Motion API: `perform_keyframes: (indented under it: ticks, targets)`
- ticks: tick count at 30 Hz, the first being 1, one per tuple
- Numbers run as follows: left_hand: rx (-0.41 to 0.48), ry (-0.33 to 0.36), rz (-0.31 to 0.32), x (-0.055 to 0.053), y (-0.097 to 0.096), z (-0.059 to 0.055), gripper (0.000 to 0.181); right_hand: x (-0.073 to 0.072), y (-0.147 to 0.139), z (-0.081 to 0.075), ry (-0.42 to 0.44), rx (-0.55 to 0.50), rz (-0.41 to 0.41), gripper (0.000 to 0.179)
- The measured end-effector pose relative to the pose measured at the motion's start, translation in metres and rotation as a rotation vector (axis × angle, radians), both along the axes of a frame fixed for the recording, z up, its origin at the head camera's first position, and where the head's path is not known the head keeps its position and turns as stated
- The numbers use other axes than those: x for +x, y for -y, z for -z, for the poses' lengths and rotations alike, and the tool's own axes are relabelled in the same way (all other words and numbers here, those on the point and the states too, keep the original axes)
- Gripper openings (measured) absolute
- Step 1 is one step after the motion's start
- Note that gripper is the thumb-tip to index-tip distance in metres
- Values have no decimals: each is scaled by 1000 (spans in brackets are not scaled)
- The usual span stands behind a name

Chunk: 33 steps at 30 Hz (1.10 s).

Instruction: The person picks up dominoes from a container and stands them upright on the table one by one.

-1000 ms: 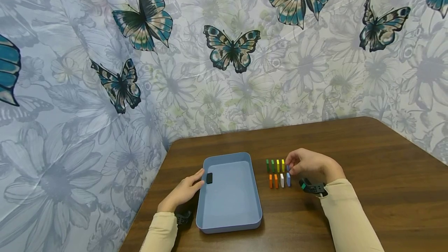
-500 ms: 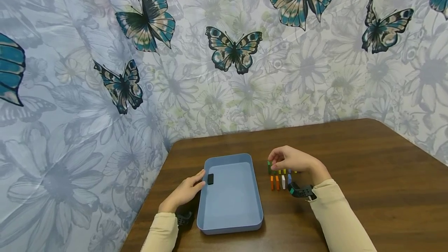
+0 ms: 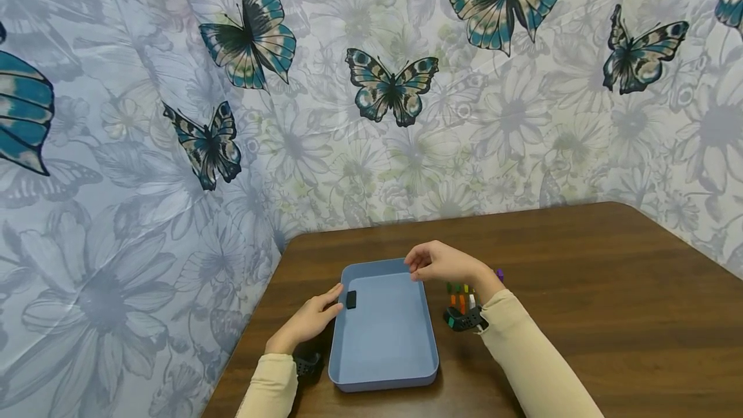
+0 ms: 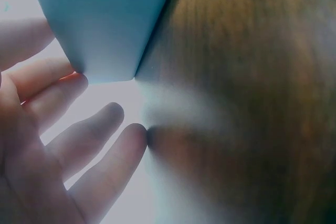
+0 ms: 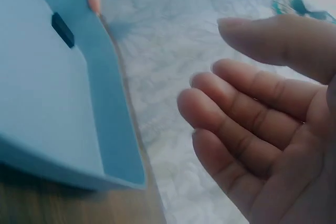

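A light blue rectangular tray (image 3: 386, 334) lies on the table. One small black block (image 3: 351, 300) is in it, by the left wall. My left hand (image 3: 304, 321) rests at the tray's left side, fingertips against the wall. In the left wrist view its fingers (image 4: 52, 72) are spread and nearly straight. Over the tray's far right corner hovers my right hand (image 3: 444, 263). The right wrist view shows its fingers (image 5: 236, 114) loosely bent, with nothing between them and the thumb.
Right of the tray stand small coloured blocks, partly hidden by the right wrist: orange (image 3: 462, 304), white (image 3: 472, 300), green (image 3: 457, 288), yellow and purple (image 3: 500, 274). The brown wooden table (image 3: 609, 289) reaches back to a butterfly-patterned wall covering (image 3: 511, 121).
My right hand has moved left from the coloured blocks to the tray's far right corner. A purple block now shows behind its wrist. The left hand stays at the tray's side.
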<state>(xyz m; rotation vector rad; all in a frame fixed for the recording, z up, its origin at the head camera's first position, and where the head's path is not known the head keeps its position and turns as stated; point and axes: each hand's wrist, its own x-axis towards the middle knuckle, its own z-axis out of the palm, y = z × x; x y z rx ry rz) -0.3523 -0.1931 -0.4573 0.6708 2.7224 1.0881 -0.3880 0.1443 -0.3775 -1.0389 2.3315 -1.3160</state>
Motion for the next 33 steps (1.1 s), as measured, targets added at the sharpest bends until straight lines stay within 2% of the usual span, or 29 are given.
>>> perform_keyframes:
  ticks: [9,14,18,23,27,33]
  targets:
    - [-34,-6,-10,-1,0,3,57,-10,45,5,30,10,-19,27]
    - [-32,0,-28,0,0,2,55,-16,70,16,58,38,-4,25]
    - [-41,-3,-33,1,-1,1,53,-18,87,28,119,68,19,25]
    - [-35,12,-31,1,-1,2,53,-19,102,40,175,73,56,29]
    - [-22,18,-35,0,-1,2,53,-23,110,46,181,68,69,36]
    - [-25,24,-23,0,-1,-2,53,-28,119,54,179,133,116,45]
